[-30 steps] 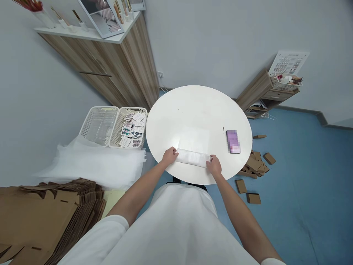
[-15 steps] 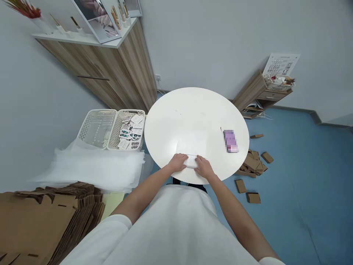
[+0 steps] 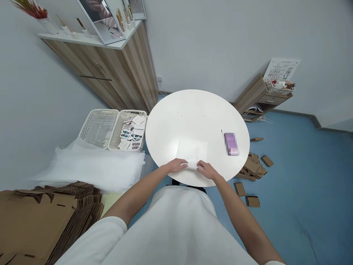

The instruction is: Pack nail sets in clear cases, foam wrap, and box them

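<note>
A round white table [image 3: 193, 117] stands in front of me. Both my hands are at its near edge, close together. My left hand [image 3: 176, 165] and my right hand [image 3: 207, 170] are closed on a small folded white sheet [image 3: 192, 165], which shows only as a narrow strip between them. A purple blurred object [image 3: 231, 143] lies on the table to the right, apart from my hands.
Two white baskets [image 3: 113, 127] sit left of the table, one holding small printed cards. White foam sheets [image 3: 96, 165] and a stack of flat brown cardboard [image 3: 46, 217] lie at the left. Small brown boxes [image 3: 252, 169] are scattered on the blue floor at the right. A wooden cabinet [image 3: 116, 70] stands behind.
The long white strip that I held at both ends has been folded inward. My hands came together at the table's near edge and now cover most of it.
</note>
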The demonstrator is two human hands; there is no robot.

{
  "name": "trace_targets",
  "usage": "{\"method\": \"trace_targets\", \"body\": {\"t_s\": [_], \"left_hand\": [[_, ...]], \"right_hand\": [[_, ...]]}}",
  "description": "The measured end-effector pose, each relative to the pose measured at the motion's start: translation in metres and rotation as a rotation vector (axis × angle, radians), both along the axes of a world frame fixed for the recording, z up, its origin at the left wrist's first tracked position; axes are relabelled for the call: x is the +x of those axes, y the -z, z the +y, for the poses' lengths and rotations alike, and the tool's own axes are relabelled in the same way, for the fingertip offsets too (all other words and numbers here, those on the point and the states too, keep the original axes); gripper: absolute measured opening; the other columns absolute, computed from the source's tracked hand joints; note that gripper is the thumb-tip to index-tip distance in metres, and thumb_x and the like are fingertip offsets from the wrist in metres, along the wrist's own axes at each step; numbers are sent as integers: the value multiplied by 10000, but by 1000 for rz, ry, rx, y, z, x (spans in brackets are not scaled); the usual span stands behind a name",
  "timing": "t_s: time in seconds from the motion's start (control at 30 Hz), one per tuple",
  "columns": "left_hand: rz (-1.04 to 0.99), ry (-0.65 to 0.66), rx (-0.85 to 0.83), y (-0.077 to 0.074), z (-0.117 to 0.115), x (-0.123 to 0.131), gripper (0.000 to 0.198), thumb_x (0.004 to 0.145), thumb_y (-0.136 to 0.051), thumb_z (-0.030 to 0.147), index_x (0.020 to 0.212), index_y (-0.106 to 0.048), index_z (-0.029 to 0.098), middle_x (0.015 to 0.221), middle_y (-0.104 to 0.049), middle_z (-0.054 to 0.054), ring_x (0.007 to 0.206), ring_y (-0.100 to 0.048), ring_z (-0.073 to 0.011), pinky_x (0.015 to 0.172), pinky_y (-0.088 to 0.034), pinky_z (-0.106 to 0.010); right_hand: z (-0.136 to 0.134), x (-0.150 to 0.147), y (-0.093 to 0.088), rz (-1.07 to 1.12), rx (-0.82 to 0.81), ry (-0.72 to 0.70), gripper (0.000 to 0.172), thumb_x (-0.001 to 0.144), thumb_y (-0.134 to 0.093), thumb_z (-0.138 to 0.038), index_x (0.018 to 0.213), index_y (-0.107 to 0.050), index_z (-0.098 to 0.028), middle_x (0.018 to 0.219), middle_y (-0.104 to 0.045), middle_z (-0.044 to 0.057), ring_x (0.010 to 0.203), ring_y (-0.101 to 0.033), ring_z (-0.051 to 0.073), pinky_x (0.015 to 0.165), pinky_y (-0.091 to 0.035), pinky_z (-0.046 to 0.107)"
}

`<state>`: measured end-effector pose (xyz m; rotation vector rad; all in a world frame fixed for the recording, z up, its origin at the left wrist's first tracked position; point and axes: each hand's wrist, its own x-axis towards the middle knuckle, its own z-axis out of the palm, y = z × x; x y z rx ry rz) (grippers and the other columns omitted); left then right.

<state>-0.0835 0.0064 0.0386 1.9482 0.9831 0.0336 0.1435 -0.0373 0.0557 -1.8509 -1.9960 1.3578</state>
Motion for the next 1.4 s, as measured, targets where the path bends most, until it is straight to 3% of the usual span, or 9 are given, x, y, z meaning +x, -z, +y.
{"method": "trace_targets", "body": {"t_s": [0.17,0.43,0.6,0.73,0.87,0.97,1.07,1.23,1.4], "left_hand": [[-32,-185,-33,1,19,-1,406,784,-368,523,954,-599,234,1017,-621,-24,922,-559,-189,760,-413,-266],[111,-490,27,21,34,-8,277,723,-521,373,924,-566,187,864,-608,-35,781,-564,-183,658,-426,-272],[154,-661,305,24,20,-4,335,779,-457,290,1089,-468,164,1074,-528,-87,979,-497,-207,789,-411,-317],[102,-353,467,22,-4,4,340,805,-425,287,1136,-446,213,1207,-461,-75,1123,-402,-218,919,-326,-370],[142,-99,479,24,-19,18,434,786,-451,286,1215,-387,264,1351,-330,-53,1249,-258,-246,1002,-192,-438],[181,-51,464,25,-21,26,506,773,-466,307,1260,-331,291,1396,-253,-42,1287,-172,-266,1014,-132,-472],[188,-7,456,26,-20,29,548,759,-483,340,1276,-306,306,1412,-215,-36,1297,-138,-271,1016,-110,-479],[192,43,460,29,-22,32,594,745,-494,387,1293,-280,311,1420,-190,-35,1302,-114,-265,1010,-116,-476],[166,81,447,29,-21,36,623,727,-507,402,1298,-277,302,1420,-191,-39,1303,-98,-266,999,-136,-473]], "right_hand": [[17,4,4,62,7,204,307,788,-351,-418,833,-578,-216,898,-615,18,822,-537,177,697,-392,279],[40,6,34,-37,20,430,346,780,-387,-418,986,-543,-188,966,-593,71,895,-535,205,756,-404,308],[17,10,51,-132,200,628,473,739,-437,-336,1172,-404,-147,1136,-470,130,1034,-458,235,851,-384,339],[-13,6,63,-80,217,758,556,731,-441,-354,1227,-330,-130,1171,-422,157,973,-486,235,840,-405,349],[-14,-2,65,64,150,841,635,707,-487,-418,1257,-287,-172,1201,-413,150,949,-512,229,780,-447,343],[1,-6,57,150,14,920,678,717,-485,-446,1280,-233,-165,1192,-437,165,969,-526,225,686,-478,312],[11,-3,47,208,-66,915,567,736,-469,-433,1212,-348,-148,1115,-508,158,889,-568,208,616,-479,291],[10,4,37,230,-52,812,290,691,-510,-361,895,-543,-157,889,-614,87,745,-585,183,580,-465,271],[13,-8,31,137,32,662,257,640,-531,-348,825,-556,-172,773,-607,35,680,-554,153,622,-458,275]]}}
